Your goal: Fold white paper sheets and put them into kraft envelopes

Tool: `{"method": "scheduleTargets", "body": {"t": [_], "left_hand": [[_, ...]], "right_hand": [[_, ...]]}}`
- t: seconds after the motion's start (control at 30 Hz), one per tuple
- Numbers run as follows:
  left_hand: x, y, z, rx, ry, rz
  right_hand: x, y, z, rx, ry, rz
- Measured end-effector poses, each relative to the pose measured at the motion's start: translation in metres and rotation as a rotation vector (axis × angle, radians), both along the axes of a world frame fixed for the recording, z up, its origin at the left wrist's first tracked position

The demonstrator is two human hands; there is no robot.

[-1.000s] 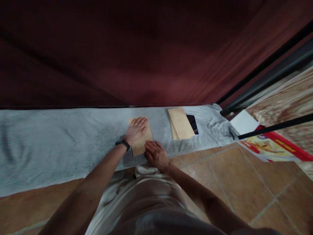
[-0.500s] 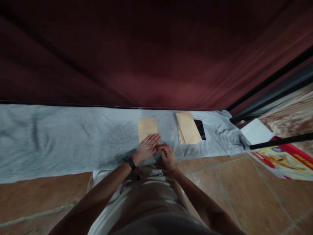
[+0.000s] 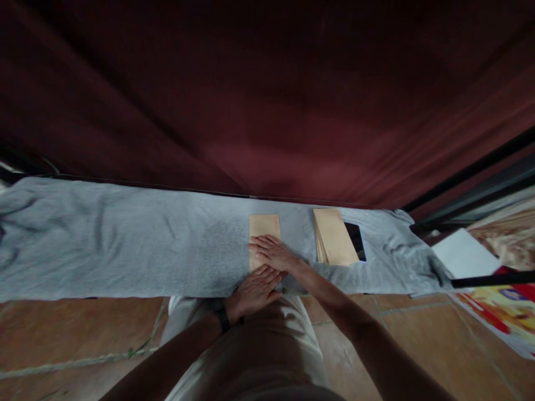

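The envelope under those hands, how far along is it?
Both hands lie flat on one envelope on the grey cloth: the right hand across its middle, the left hand at its near end, as if pressing it flat. A stack of envelopes sits to the right beside a phone. Whether that stack is finished or waiting cannot be told.

Dim, low-contrast scene. Upper half nearly black; far right of both hands, brighter. Soft shadow darkens cloth left of the hands. Slight motion blur throughout; wide-angle distortion bends edges.
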State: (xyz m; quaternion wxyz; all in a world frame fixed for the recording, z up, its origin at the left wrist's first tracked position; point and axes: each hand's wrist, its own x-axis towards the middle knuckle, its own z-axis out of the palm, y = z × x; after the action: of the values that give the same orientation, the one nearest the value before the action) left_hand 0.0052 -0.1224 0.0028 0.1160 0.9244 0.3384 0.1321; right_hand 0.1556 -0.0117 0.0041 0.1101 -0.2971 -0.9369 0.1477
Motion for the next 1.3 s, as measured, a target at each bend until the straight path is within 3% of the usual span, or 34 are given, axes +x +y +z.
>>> {"method": "scheduleTargets", "body": {"t": [0.2, 0.4, 0.53, 0.6, 0.7, 0.9, 1.0, 1.1, 1.3], "left_hand": [[-0.002, 0.004, 0.012, -0.048, 0.011, -0.039], [-0.002, 0.002, 0.006, -0.069, -0.023, -0.031], [-0.002, 0.003, 0.004, -0.056, -0.035, -0.032], [-0.002, 0.004, 0.005, -0.05, -0.045, -0.032], [-0.002, 0.003, 0.002, -0.044, -0.052, -0.041], [0.002, -0.001, -0.014, -0.061, -0.037, 0.044], [0.001, 0.0, -0.012, -0.04, -0.052, 0.012], [-0.001, 0.002, -0.004, -0.024, -0.048, -0.025], [0.002, -0.001, 0.004, -0.056, 0.003, 0.011]], "right_hand": [[-0.009, 0.035, -0.006, 0.052, -0.069, -0.11], [-0.014, 0.069, -0.002, 0.026, -0.091, -0.305], [-0.018, 0.072, 0.0, 0.032, -0.11, -0.395], [-0.016, 0.061, -0.001, 0.051, -0.108, -0.366], [-0.006, 0.031, -0.004, 0.069, -0.106, -0.219], [0.018, -0.019, -0.005, 0.048, -0.074, -0.025], [0.014, -0.009, -0.001, 0.045, -0.078, -0.046], [0.003, 0.015, 0.007, 0.075, -0.076, -0.164], [-0.008, 0.048, 0.027, 0.134, -0.027, -0.26]]}}
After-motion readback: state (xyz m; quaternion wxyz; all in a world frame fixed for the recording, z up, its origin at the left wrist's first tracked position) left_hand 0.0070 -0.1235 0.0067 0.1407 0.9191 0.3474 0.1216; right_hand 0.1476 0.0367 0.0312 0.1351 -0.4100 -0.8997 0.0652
